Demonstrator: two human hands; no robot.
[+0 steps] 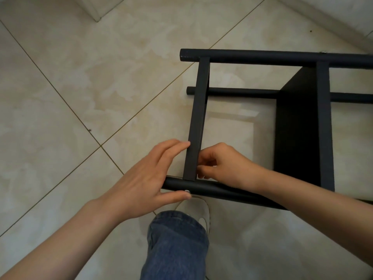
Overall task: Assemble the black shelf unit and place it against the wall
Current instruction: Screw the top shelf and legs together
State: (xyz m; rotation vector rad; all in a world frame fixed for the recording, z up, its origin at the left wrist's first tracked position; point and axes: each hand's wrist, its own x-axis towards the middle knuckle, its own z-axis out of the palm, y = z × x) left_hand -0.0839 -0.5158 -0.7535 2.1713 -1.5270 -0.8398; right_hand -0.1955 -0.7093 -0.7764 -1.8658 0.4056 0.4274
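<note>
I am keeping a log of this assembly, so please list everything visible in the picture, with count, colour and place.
shelf unit: one, black, on its side on the floor, right.
poles: three visible, black, running left to right.
panels: two visible, black, between the poles.
screw head: one, silver, on the near pole.
floor: beige tiles, all around.
wall: white, top right.
jeans leg: one, blue, bottom centre.
shoe: one, white, beside the leg.
left grip: one, bare, straight fingers on the left panel.
right grip: one, bare, fingers curled at that panel's right edge.
</note>
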